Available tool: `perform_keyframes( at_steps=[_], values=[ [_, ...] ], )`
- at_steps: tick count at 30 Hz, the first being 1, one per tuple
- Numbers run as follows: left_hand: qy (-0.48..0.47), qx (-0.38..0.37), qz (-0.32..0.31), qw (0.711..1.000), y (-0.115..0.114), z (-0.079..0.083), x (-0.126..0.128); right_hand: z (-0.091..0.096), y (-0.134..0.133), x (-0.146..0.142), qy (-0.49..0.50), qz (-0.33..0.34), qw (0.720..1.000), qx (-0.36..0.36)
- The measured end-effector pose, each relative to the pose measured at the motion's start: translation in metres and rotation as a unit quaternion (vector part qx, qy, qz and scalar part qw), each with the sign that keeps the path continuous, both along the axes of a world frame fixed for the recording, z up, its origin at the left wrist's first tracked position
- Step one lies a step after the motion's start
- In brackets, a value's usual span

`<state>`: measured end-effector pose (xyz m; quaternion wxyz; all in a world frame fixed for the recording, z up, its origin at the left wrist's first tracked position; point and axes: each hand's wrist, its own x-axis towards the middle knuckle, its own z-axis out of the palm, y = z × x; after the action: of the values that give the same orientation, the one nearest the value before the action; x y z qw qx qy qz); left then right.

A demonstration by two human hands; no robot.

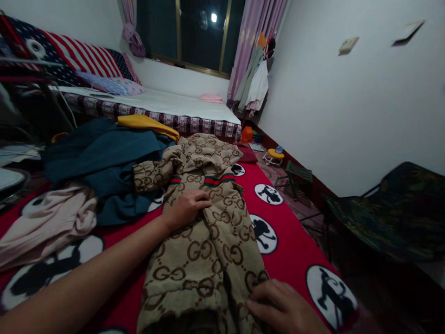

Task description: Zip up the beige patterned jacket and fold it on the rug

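Note:
A beige jacket (198,246) with brown GG letters and a green-red-green stripe lies stretched out on a red blanket (288,232). One sleeve (153,175) sticks out to the left, and another long part lies down along the right side. My left hand (189,207) rests on the middle of the jacket, fingers stretched across the fabric below the stripe. Near the bottom right edge, my right hand (283,306) lies on the jacket with its fingers extended and nothing visibly held. The lower end of the jacket runs to the frame's bottom.
Left of the jacket lie dark teal clothing (104,157), a yellow garment (148,124) and a pale pink garment (59,218). A bed (163,102) stands under the window. To the right are a folding chair (389,213), a green stool (295,176) and a yellow-topped stool (274,154).

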<state>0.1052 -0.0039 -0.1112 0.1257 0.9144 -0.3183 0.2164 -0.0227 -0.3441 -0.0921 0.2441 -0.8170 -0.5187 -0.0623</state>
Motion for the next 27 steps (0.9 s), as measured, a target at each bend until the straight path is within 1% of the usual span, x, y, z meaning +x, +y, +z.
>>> perform_keyframes(
  at_steps=[1,3,5,6,7,8,10,11,12,14,15,17,19,21,23,27],
  values=[
    [0.001,-0.019,0.006,1.0,0.0,-0.005,-0.003,0.009,0.0,0.006,0.027,0.005,1.0,-0.001],
    [0.0,-0.045,0.009,0.999,-0.001,-0.01,-0.008,0.035,0.007,0.027,0.06,-0.024,0.998,0.019],
    [-0.003,-0.06,0.004,0.998,-0.004,-0.011,-0.01,0.06,0.028,0.061,0.045,-0.103,0.992,0.05],
    [-0.005,-0.067,0.001,0.998,-0.005,-0.011,-0.01,0.068,0.043,0.081,0.027,-0.123,0.991,0.052],
    [-0.008,-0.072,-0.003,0.997,-0.005,-0.011,-0.011,0.072,0.06,0.103,-0.002,-0.135,0.989,0.058],
    [-0.01,-0.077,-0.01,0.997,-0.005,-0.01,-0.011,0.07,0.078,0.124,-0.037,-0.148,0.986,0.065],
    [-0.006,-0.081,-0.024,0.996,-0.005,-0.01,-0.012,0.053,0.111,0.163,-0.084,-0.179,0.979,0.05],
    [0.003,-0.08,-0.029,0.996,-0.004,-0.01,-0.012,0.041,0.124,0.179,-0.084,-0.198,0.976,0.015],
    [0.014,-0.077,-0.031,0.996,-0.004,-0.01,-0.012,0.029,0.134,0.193,-0.066,-0.211,0.975,-0.036],
    [0.041,-0.071,-0.03,0.996,-0.004,-0.01,-0.012,0.012,0.146,0.216,-0.018,-0.233,0.964,-0.125],
    [0.054,-0.069,-0.029,0.996,-0.004,-0.011,-0.012,0.009,0.149,0.225,0.002,-0.242,0.957,-0.157],
    [0.075,-0.069,-0.026,0.994,-0.004,-0.011,-0.011,0.016,0.153,0.243,0.019,-0.27,0.945,-0.184],
    [0.087,-0.076,-0.023,0.993,-0.005,-0.011,-0.01,0.029,0.158,0.259,0.011,-0.303,0.936,-0.179],
    [0.096,-0.086,-0.022,0.991,-0.005,-0.011,-0.011,0.036,0.167,0.275,-0.011,-0.318,0.935,-0.16],
    [0.104,-0.093,-0.023,0.99,-0.005,-0.01,-0.012,0.03,0.18,0.287,-0.024,-0.302,0.941,-0.154],
    [0.12,-0.108,-0.024,0.987,-0.004,-0.009,-0.012,0.006,0.201,0.304,0.001,-0.249,0.95,-0.19]
  ],
)
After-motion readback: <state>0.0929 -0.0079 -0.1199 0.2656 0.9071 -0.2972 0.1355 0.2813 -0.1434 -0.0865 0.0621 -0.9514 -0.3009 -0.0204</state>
